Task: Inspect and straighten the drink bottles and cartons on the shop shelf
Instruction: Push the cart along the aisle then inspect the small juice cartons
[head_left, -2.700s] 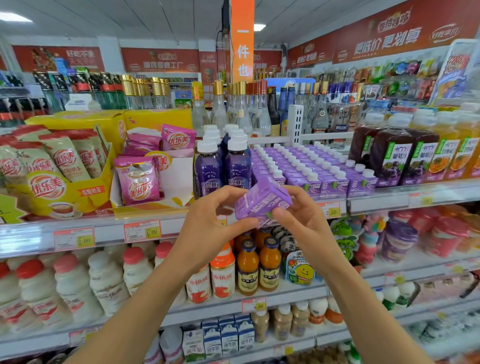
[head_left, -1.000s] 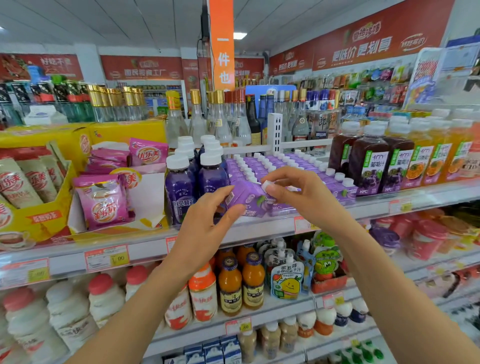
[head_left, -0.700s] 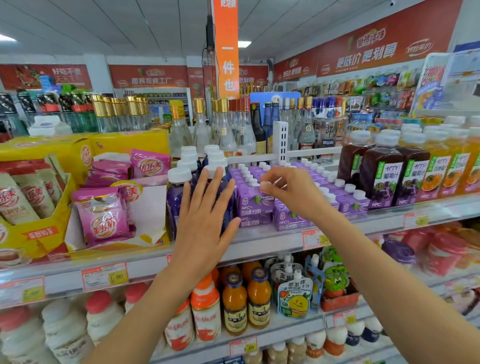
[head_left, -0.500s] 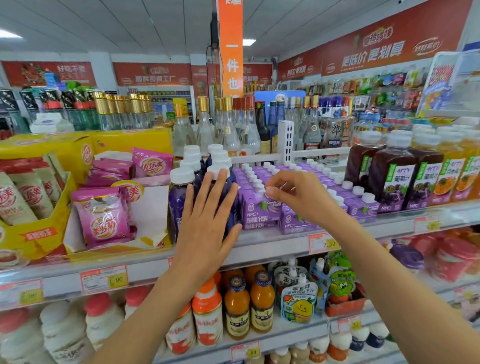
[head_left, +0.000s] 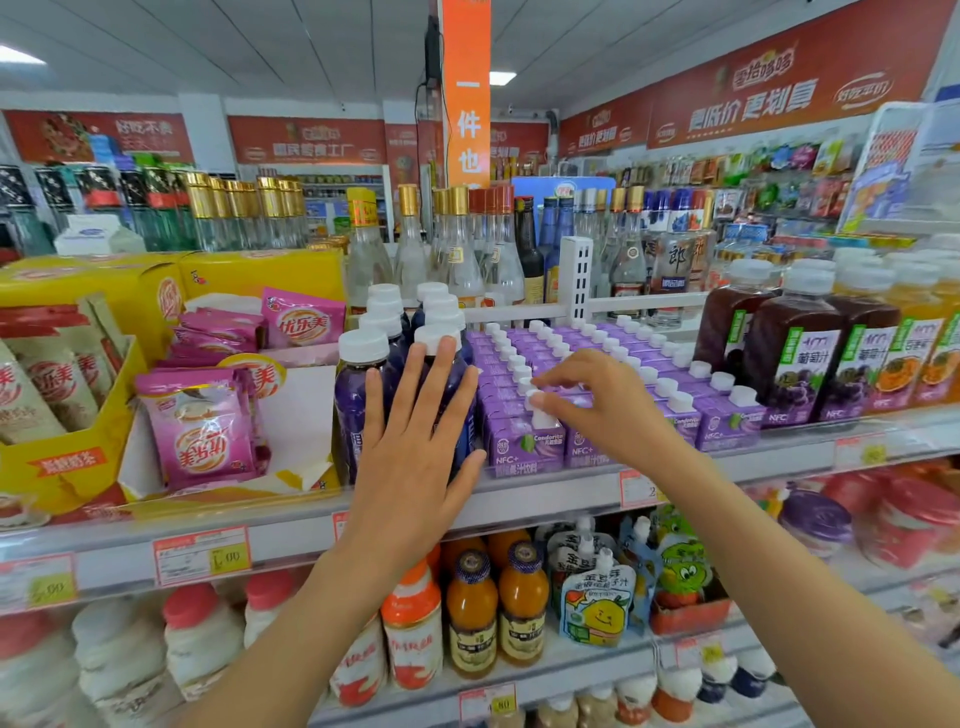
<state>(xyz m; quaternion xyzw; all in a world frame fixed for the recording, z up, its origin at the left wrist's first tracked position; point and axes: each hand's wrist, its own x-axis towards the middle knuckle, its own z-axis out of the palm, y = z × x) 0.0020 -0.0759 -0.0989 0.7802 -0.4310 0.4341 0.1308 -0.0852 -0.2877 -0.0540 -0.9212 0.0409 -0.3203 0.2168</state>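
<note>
Pinching cap (head_left: 543, 418) of carton (head_left: 524, 447) with right grip (head_left: 613, 415), pressing flat, released left grip (head_left: 415, 457) against bottles (head_left: 350, 400); carton upright in row, likely nearly squared; juices (head_left: 795, 364) rightward apparently unchecked.

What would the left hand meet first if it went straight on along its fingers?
The front purple bottle with the white cap. The open left hand points up and back with its fingers across the bottle's front. Whether they touch it yet is unclear.
</note>
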